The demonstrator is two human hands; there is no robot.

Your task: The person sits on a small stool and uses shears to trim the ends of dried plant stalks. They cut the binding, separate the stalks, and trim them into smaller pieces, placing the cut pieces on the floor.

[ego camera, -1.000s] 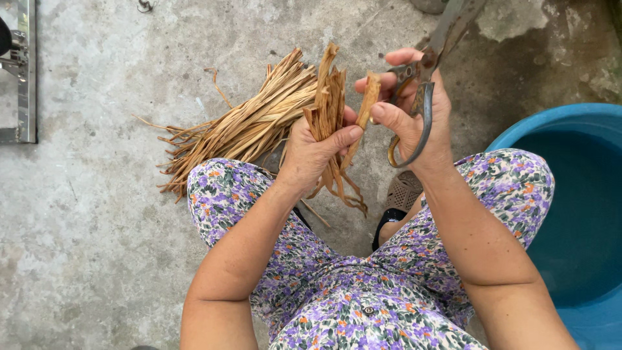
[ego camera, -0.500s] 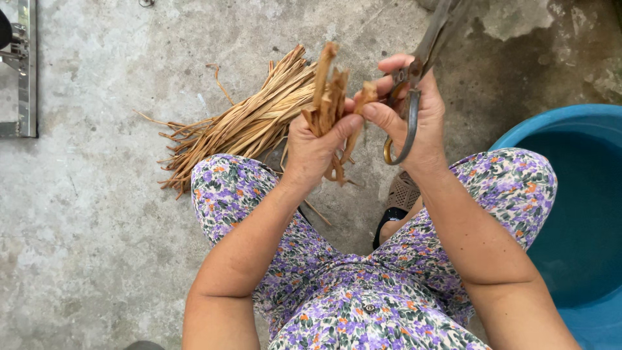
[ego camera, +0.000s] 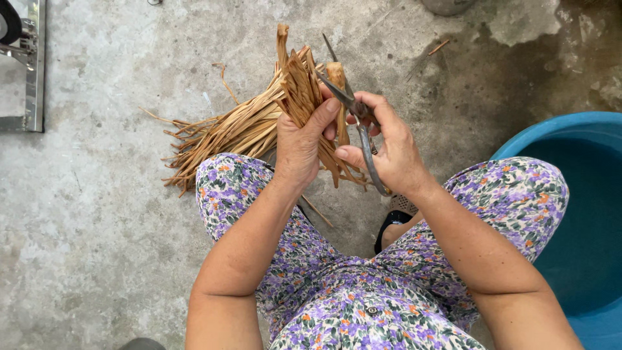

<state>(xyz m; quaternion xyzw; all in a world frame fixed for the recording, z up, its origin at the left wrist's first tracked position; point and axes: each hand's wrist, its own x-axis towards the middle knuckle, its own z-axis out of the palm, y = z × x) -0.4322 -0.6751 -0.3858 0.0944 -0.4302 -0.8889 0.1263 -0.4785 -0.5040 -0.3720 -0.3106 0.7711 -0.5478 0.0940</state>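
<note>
A single view, from a camera worn on the person's head, looks almost straight down over the person's own lap to the concrete floor [ego camera: 97, 246]. It sits close: the forearms enter from the bottom edge, and the left hand [ego camera: 299, 146] and right hand [ego camera: 389, 146] fill the middle of the frame. The flowered knees spread across the lower half. A blue tub [ego camera: 583, 214] is cut by the right edge, and a metal frame [ego camera: 32, 71] sits at the upper left.
</note>
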